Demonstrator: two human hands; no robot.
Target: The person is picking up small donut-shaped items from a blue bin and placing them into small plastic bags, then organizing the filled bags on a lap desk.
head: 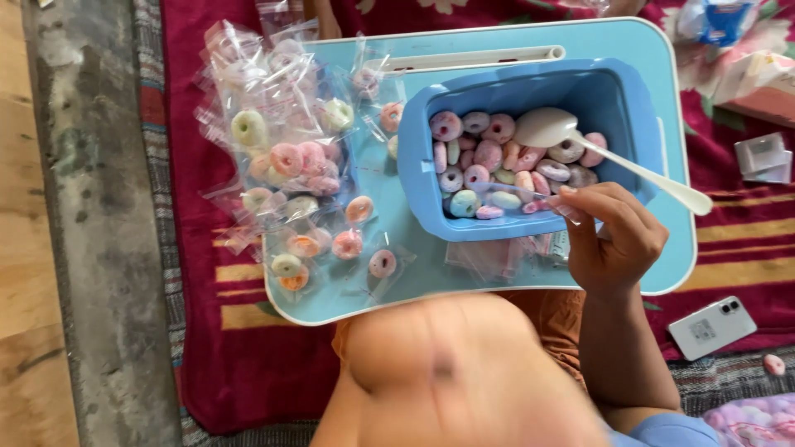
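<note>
On a light blue lap desk (662, 273) set over a red patterned rug (248, 364), a blue rectangular tub (414, 157) sits toward 2 o'clock, filled with ring-shaped candies (489, 161) in pink, pale green and lavender. A white plastic spoon (551, 128) rests in the tub, its bowl over the candies and its handle running out toward 4 o'clock across the tub's rim. The right hand (613, 236) is at the tub's near edge, at about 4 o'clock on the desk, its grip pinched together on a small clear plastic bag (517, 203) held just at the tub's rim. The left hand cannot be made out; a large blurred shape at 6 o'clock fills the lower middle of the view, so its grip cannot be told. At 9 o'clock on the desk lies a loose heap of small clear packets (281, 157), each with candy rings inside. Off the desk at 4 o'clock a white phone (712, 327) lies on the rug.
</note>
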